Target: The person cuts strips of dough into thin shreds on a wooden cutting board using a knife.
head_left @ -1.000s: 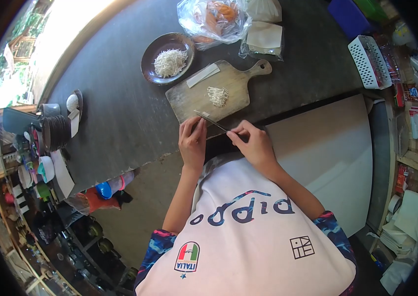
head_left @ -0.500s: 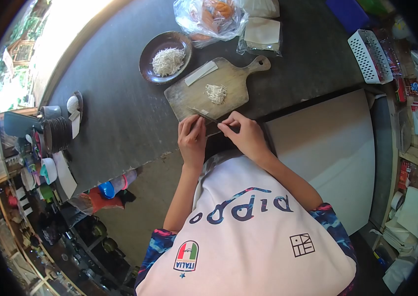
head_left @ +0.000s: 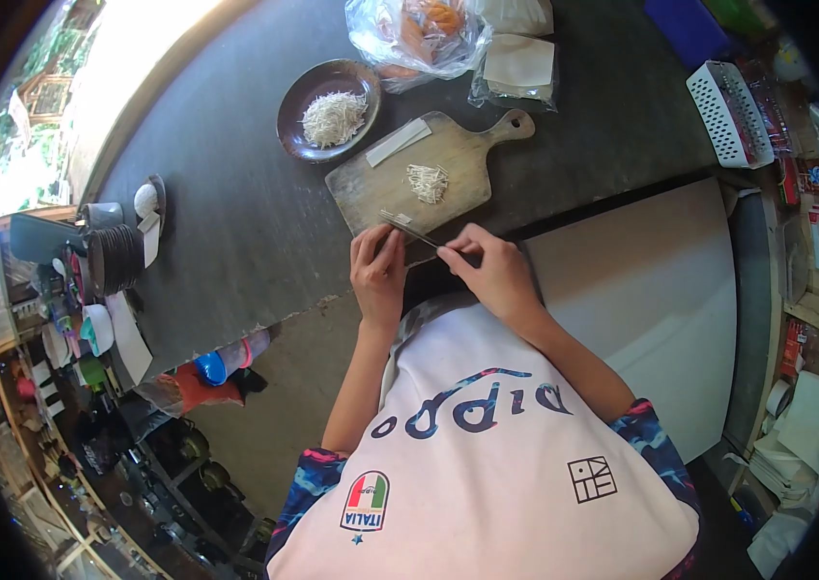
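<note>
In the head view, my right hand (head_left: 494,275) is closed around the handle of a thin knife (head_left: 416,233), whose blade slants over the near edge of the wooden cutting board (head_left: 462,155). My left hand (head_left: 377,275) has its fingers bent and pressed down at the board's near left edge, beside the blade tip; what lies under them is hidden. Small pale slivers (head_left: 403,218) lie just past the blade. Farther up the board are a pile of thin cut strips (head_left: 427,183) and flat, cream-white slabs (head_left: 399,142). Beyond the board, a brown plate (head_left: 287,116) bears a heap of fine white shreds (head_left: 335,119).
A clear plastic bag with orange contents (head_left: 419,39) and a packet of pale squares (head_left: 519,63) lie at the back of the dark table (head_left: 226,193). A white perforated basket (head_left: 730,114) stands at right. Stacked dark plates (head_left: 113,259) are at left.
My right hand and the knife have shifted slightly right and toward me. My left hand stays pressed at the board edge. The whole view has slid a little.
</note>
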The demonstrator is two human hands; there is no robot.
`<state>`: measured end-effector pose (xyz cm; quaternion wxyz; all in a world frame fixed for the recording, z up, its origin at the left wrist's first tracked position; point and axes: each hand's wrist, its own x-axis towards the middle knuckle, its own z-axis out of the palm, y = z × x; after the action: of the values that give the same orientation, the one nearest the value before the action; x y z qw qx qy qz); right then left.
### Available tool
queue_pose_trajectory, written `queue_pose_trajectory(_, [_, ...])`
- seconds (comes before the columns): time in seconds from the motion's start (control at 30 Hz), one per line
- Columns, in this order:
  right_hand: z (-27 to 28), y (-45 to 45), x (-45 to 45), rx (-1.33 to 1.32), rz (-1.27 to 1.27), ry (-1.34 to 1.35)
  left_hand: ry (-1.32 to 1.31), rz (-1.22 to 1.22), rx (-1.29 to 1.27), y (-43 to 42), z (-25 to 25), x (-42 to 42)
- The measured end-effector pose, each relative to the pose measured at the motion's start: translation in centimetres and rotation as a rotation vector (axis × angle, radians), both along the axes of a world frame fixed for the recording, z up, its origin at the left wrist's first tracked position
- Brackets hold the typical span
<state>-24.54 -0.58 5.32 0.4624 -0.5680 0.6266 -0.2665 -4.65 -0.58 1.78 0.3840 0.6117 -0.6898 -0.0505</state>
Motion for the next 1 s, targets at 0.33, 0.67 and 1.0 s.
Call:
queue_pose_trajectory(0.33, [-1.2, -0.9, 0.8, -0.048, 0.013, -0.043, 0.010, 0.017, 0.003, 0.3, -0.4, -0.2])
queue_pose_trajectory(0.67, [-1.0, -0.4, 0.2, -0.018, 0.009, -0.051, 0.033, 0.020, 0.008, 0.1, 0.0, -0.4])
queue_pose_trajectory(1.0, [-1.3, -0.6, 0.1, 0.012, -0.007, -0.072, 0.040, 0.055, 0.020, 0.3, 0.0, -0.7])
